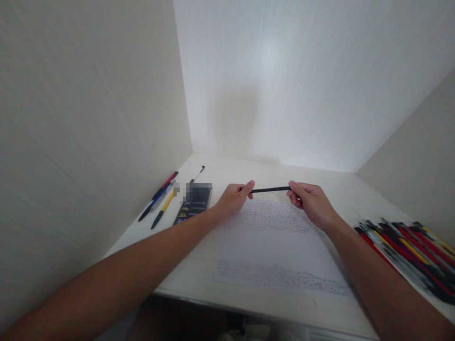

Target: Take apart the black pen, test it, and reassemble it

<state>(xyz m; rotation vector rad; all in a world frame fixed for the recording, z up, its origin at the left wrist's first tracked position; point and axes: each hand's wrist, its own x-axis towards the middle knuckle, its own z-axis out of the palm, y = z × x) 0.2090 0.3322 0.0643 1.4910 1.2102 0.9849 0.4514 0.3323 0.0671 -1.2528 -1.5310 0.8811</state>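
A thin black stick-like piece (271, 189), perhaps part of a pen, is stretched level between my two hands above the paper. My left hand (237, 195) pinches its left end between thumb and fingers. At the other end, my right hand (309, 196) grips it the same way, fingers curled. Below lies a white sheet of paper (273, 244) with dense handwriting across its top and many small ink marks along its bottom edge. Whether the piece is a whole pen cannot be made out.
Several pens lie at the left, among them a yellow and black pen (163, 208). Beside them is a dark printed packet (194, 206), partly blurred out. A large row of pens (408, 251) lies at the right. Pale panels (266, 94) enclose the white desk (188, 265).
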